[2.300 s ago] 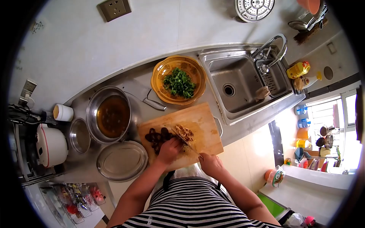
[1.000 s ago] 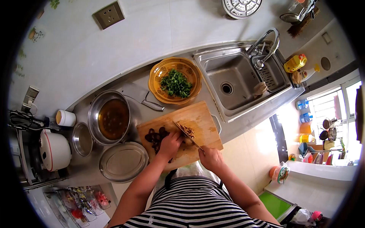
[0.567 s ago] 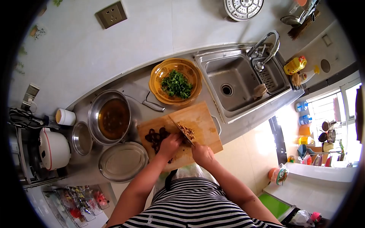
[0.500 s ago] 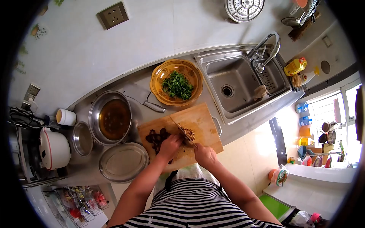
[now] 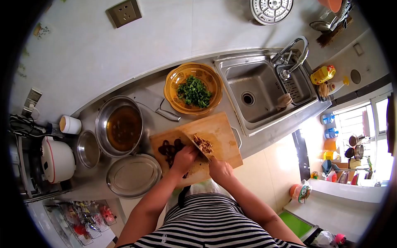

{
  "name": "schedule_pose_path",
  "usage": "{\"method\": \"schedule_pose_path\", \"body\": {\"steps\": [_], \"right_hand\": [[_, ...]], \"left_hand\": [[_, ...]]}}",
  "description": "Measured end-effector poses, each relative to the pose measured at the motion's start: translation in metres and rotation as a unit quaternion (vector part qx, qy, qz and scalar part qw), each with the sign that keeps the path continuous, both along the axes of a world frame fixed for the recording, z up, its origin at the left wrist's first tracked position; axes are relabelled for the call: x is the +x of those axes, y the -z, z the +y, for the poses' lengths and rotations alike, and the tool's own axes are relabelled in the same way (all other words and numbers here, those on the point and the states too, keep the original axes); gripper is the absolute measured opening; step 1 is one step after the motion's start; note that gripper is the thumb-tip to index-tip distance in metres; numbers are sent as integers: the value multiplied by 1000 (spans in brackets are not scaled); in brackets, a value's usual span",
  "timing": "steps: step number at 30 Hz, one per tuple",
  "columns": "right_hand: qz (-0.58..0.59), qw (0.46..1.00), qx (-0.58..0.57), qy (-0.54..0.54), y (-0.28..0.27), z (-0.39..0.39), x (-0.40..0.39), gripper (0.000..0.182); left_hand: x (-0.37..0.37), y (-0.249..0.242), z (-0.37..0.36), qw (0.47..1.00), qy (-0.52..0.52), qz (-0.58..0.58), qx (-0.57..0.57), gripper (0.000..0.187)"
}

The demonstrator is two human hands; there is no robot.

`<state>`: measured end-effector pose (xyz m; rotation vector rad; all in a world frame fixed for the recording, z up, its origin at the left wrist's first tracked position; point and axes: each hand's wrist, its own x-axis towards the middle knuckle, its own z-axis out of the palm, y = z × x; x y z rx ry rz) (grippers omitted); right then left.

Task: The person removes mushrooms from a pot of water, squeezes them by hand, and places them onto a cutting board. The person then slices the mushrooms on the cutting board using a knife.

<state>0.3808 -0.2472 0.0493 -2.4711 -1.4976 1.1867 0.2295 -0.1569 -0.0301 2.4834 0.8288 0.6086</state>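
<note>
A wooden cutting board [image 5: 225, 142] lies on the counter in front of me. My right hand [image 5: 220, 170] is closed around the handle of a knife [image 5: 191, 139], whose blade slants up and left across the board. My left hand [image 5: 185, 159] presses down on the board left of the blade, fingers together; what lies under them is hidden. Dark brown pieces [image 5: 167, 149] lie to the left of that hand. Chopped light brown bits [image 5: 203, 143] are piled just right of the blade.
Behind the board stands an orange bowl [image 5: 171, 82] with chopped greens [image 5: 194, 91]. A metal basin [image 5: 103, 142] of brown liquid, an oval metal tray [image 5: 133, 175] and a peeler-like tool [image 5: 168, 115] are at left. The steel sink [image 5: 252, 82] is at back right.
The knife blade has tilted, showing more of its flat side, and my right hand has shifted slightly left. The view has moved a little.
</note>
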Motion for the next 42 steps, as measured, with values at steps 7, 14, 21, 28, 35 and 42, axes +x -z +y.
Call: {"method": "schedule_pose_path", "body": {"steps": [7, 14, 21, 28, 35, 42], "right_hand": [[8, 1000, 15, -2, -9, 2, 2, 28], [22, 999, 27, -15, -3, 7, 3, 26], [29, 999, 45, 5, 12, 19, 1, 25], [11, 999, 22, 24, 1, 1, -3, 28], [13, 1000, 26, 7, -2, -1, -1, 25], [24, 997, 68, 20, 14, 12, -2, 28]], "left_hand": [[3, -8, 3, 1000, -21, 2, -11, 25], [-1, -4, 8, 1000, -22, -7, -11, 23], [-1, -2, 9, 1000, -6, -10, -8, 23], [-2, -5, 9, 1000, 5, 11, 11, 23], [-6, -8, 9, 999, -14, -24, -32, 24], [-4, -15, 8, 1000, -15, -6, -22, 21]]}}
